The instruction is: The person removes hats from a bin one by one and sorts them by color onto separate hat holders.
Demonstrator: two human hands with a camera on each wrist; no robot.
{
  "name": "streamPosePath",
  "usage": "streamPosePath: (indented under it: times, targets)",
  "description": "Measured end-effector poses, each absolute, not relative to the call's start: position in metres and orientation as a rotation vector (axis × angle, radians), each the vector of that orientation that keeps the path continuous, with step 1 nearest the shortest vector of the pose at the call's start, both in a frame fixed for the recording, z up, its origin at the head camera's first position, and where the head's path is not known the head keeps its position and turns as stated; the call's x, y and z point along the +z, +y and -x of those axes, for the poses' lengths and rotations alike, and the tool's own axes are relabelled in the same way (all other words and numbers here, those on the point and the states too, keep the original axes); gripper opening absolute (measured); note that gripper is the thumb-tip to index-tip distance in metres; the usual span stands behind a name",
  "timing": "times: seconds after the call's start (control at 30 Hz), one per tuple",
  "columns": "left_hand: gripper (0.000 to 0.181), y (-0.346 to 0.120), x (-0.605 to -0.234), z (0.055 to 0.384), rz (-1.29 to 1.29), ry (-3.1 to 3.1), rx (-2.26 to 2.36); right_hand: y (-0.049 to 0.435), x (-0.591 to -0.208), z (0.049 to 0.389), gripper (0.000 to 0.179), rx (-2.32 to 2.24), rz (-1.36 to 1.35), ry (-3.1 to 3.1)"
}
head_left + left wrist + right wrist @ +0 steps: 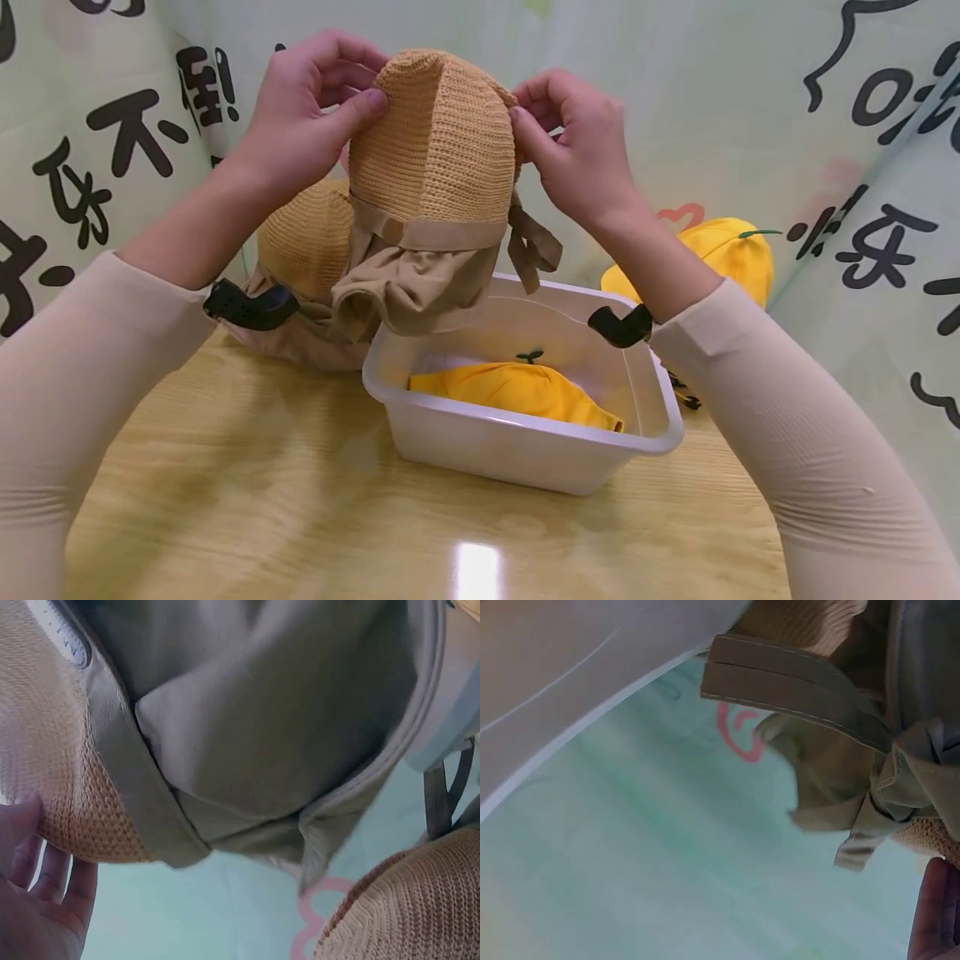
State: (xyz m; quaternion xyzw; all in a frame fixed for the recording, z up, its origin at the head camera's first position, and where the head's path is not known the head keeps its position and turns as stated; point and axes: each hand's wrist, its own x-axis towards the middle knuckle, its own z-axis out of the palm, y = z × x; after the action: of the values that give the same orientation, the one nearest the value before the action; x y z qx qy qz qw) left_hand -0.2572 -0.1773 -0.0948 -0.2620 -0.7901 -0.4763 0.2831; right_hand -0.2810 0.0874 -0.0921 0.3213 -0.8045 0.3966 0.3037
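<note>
A tan knitted sun hat [435, 150] with a beige cloth band and brim hangs upright above the tub's back left part. My left hand [315, 108] pinches its crown at the upper left, thumb in front. On the opposite side my right hand [573, 142] pinches the crown's upper right edge. The brim cloth [262, 712] droops in folds, filling much of the left wrist view. A fabric bow [900, 780] dangles at the hat's right side, seen close in the right wrist view.
A white plastic tub [517, 442] stands on the wooden table [300, 500], holding a yellow hat [517, 392] with a green sprout. Another tan knitted hat [307, 242] sits behind at left. A second yellow hat [731, 250] is at the back right, partly behind my right forearm.
</note>
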Motion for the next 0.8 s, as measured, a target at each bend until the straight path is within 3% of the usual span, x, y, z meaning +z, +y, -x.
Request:
streamPosePath:
  times: [0.2, 0.4, 0.63, 0.8]
  targets:
    - [0.031, -0.177, -0.102, 0.253, 0.759, -2.162, -1.394, 0.073, -0.09, 0.278, 0.015, 1.291, -0.873, -2.07]
    - [0.036, -0.171, -0.109, 0.249, 0.821, -2.326, -1.446, 0.065, -0.085, 0.28, 0.015, 1.205, -0.805, -2.057]
    - [0.021, -0.173, -0.114, 0.252, 0.649, -2.133, -1.331, 0.06, -0.094, 0.286, 0.019, 1.319, -0.877, -2.059]
    - [0.022, -0.175, -0.102, 0.255, 0.627, -2.016, -1.374, 0.058, -0.103, 0.291, 0.028, 1.413, -0.975, -2.238]
